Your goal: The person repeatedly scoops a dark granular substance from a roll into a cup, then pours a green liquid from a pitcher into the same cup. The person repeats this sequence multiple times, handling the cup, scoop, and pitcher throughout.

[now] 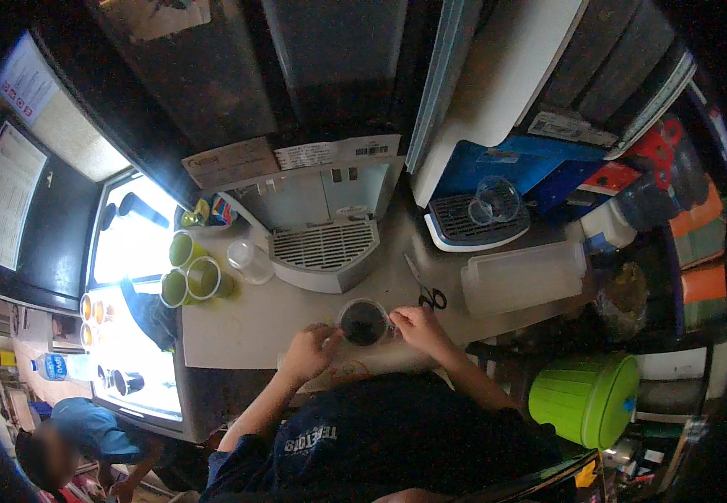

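Observation:
A clear plastic cup (364, 322) with dark contents stands at the counter's front, between my hands. My left hand (310, 353) has its fingers at the left side of the rim. At the right side of the rim, my right hand (419, 328) pinches the edge between thumb and bent fingers. Whether a lid covers the cup cannot be told. Scissors (425, 287) with black handles lie just beyond my right hand. Beneath my forearms, a clear item with reddish print (349, 370) is partly hidden by my dark shirt.
A drink dispenser with a slatted drip tray (326, 244) stands ahead. Cups of green drink (204, 278) and a clear cup (250, 259) are to its left. Rightward are a translucent container (524, 278), a blue dispenser (483, 166) and a lime-green bin (580, 400). A person (96, 434) bends at lower left.

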Demonstrator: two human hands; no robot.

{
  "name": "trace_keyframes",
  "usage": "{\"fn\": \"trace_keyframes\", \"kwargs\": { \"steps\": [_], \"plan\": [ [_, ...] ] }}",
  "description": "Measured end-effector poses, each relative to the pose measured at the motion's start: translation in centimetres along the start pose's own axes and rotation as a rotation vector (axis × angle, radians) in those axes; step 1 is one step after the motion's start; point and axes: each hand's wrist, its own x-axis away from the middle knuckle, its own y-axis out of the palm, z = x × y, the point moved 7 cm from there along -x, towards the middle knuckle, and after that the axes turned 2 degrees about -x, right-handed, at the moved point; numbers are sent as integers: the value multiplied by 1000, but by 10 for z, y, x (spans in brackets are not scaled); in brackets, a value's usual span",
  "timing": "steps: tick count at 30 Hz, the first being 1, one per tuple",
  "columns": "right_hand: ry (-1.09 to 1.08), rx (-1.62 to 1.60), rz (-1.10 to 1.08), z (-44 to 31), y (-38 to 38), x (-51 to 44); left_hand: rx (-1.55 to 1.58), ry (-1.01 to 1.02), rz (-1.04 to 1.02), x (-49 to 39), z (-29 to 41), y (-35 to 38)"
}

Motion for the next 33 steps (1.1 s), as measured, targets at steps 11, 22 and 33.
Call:
{"fn": "trace_keyframes", "kwargs": {
  "steps": [11,22,33],
  "plan": [
    [-141,71,73,-30,-7,19,452,-436,68,-5,-24,15],
    [-180,38,137,-21,-7,18,-488,333,196,-32,68,18],
    [79,76,382,33,-52,-6,-523,297,134,-53,61,35]
  ]
}}
